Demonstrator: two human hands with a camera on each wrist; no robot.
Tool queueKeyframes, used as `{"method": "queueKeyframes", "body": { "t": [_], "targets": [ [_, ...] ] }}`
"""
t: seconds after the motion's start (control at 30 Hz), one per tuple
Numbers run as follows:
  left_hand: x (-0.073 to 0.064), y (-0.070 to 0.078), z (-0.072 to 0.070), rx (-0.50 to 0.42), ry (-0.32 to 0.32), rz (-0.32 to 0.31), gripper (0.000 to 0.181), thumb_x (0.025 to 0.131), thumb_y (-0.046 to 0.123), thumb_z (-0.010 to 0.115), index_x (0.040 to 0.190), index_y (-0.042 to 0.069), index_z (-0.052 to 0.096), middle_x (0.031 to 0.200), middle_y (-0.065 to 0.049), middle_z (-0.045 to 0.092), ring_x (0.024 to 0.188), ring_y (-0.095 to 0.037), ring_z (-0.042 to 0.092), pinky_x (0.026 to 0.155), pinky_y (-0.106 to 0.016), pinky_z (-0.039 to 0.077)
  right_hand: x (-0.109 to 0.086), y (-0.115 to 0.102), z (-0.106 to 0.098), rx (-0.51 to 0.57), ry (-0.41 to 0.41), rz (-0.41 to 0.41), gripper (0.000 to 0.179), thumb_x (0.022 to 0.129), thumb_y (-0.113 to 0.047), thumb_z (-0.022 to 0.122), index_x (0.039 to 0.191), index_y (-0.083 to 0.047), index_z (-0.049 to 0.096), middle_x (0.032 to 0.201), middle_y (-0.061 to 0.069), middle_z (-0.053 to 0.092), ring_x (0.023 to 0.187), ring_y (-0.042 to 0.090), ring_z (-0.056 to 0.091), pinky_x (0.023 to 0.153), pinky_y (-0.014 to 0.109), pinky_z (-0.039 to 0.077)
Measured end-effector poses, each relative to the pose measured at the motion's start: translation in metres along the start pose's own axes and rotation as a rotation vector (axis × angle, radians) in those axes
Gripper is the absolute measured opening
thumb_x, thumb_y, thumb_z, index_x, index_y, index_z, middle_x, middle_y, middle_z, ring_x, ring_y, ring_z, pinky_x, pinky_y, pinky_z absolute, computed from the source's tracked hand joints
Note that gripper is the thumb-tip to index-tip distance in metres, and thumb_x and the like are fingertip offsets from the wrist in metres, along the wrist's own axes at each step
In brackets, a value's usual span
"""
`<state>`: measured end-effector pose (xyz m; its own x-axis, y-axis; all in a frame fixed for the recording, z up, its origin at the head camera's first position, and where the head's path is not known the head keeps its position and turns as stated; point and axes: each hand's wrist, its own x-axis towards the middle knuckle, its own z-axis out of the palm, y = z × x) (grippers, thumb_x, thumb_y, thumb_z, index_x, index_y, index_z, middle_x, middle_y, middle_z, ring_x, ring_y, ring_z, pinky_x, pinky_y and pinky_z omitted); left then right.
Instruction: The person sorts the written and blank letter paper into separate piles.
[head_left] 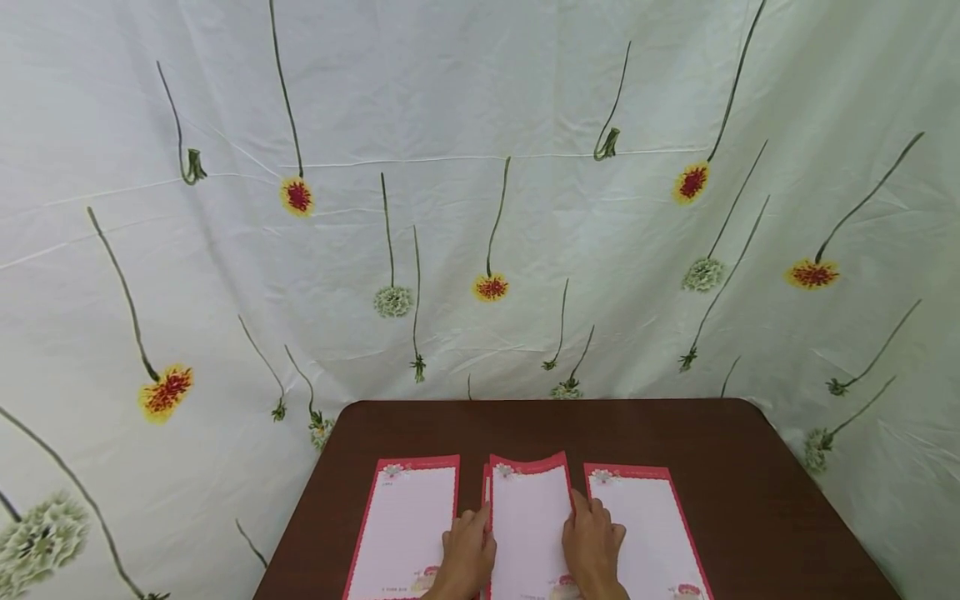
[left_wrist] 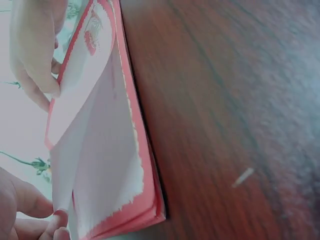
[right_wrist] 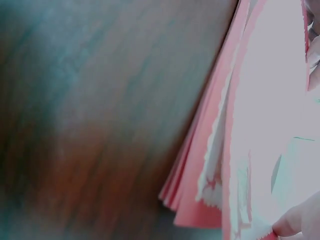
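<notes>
A red-bordered sheet of paper [head_left: 531, 525] is held between both hands over the middle stack, its top edge bowed. My left hand [head_left: 467, 552] grips its left edge, and my right hand [head_left: 592, 542] grips the right one. In the left wrist view, fingertips [left_wrist: 55, 220] pinch the raised sheet [left_wrist: 82, 135] above a stack of similar sheets [left_wrist: 115, 170]. The right wrist view has a thumb and finger [right_wrist: 295, 222] on the sheet's corner, beside fanned red edges of the stack [right_wrist: 200, 165].
Similar red-bordered paper lies on either side: one on the left [head_left: 408, 525] and one on the right [head_left: 645, 533]. Everything rests on a dark brown table [head_left: 750, 500]. Behind its far edge hangs a white curtain with printed flowers [head_left: 487, 208].
</notes>
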<state>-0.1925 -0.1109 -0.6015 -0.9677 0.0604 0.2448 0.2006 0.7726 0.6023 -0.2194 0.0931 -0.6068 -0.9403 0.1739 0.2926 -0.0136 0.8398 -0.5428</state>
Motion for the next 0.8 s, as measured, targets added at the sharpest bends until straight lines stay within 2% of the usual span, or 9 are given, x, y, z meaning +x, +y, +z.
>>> {"method": "queueKeyframes", "body": {
  "t": [0.1, 0.2, 0.37, 0.63, 0.8],
  "targets": [
    [0.001, 0.003, 0.001, -0.019, 0.006, 0.007, 0.035, 0.088, 0.005, 0.061, 0.122, 0.001, 0.067, 0.091, 0.0, 0.058, 0.084, -0.024, 0.054, 0.068, -0.037, 0.032, 0.001, 0.002, -0.003, 0.006, 0.013, -0.011, 0.036, 0.093, -0.005, 0.072, 0.129, -0.002, 0.07, 0.098, 0.016, 0.067, 0.091, 0.036, 0.065, 0.072, 0.047, 0.034],
    [0.001, 0.008, 0.003, -0.048, 0.011, 0.018, 0.048, 0.086, 0.006, 0.063, 0.134, -0.001, 0.063, 0.09, 0.004, 0.057, 0.084, -0.02, 0.053, 0.07, -0.036, 0.032, 0.003, 0.005, -0.007, 0.0, 0.02, -0.007, 0.036, 0.093, -0.005, 0.071, 0.13, -0.003, 0.07, 0.096, 0.015, 0.066, 0.09, 0.036, 0.065, 0.072, 0.047, 0.035],
    [0.002, 0.016, 0.008, -0.055, 0.013, 0.075, 0.054, 0.086, 0.008, 0.067, 0.139, -0.001, 0.06, 0.094, 0.004, 0.06, 0.087, -0.02, 0.056, 0.072, -0.037, 0.035, 0.007, 0.01, -0.015, 0.005, 0.035, 0.008, 0.037, 0.094, -0.004, 0.069, 0.131, -0.002, 0.07, 0.096, 0.017, 0.066, 0.09, 0.037, 0.065, 0.073, 0.05, 0.035],
    [0.007, 0.036, 0.013, -0.1, -0.099, 0.074, 0.057, 0.09, 0.012, 0.066, 0.145, 0.002, 0.055, 0.109, -0.002, 0.065, 0.104, -0.028, 0.059, 0.081, -0.045, 0.037, 0.015, 0.026, -0.03, 0.02, 0.025, 0.062, 0.038, 0.096, -0.004, 0.063, 0.133, 0.002, 0.067, 0.102, 0.022, 0.067, 0.097, 0.042, 0.064, 0.077, 0.056, 0.036],
    [0.007, 0.048, 0.018, -0.108, -0.144, 0.119, 0.058, 0.093, 0.014, 0.068, 0.147, 0.002, 0.053, 0.118, -0.008, 0.066, 0.109, -0.031, 0.059, 0.084, -0.045, 0.04, 0.018, 0.038, -0.04, 0.029, 0.034, 0.077, 0.037, 0.097, -0.003, 0.062, 0.133, 0.003, 0.066, 0.104, 0.025, 0.066, 0.099, 0.044, 0.063, 0.078, 0.059, 0.035]
  ]
}}
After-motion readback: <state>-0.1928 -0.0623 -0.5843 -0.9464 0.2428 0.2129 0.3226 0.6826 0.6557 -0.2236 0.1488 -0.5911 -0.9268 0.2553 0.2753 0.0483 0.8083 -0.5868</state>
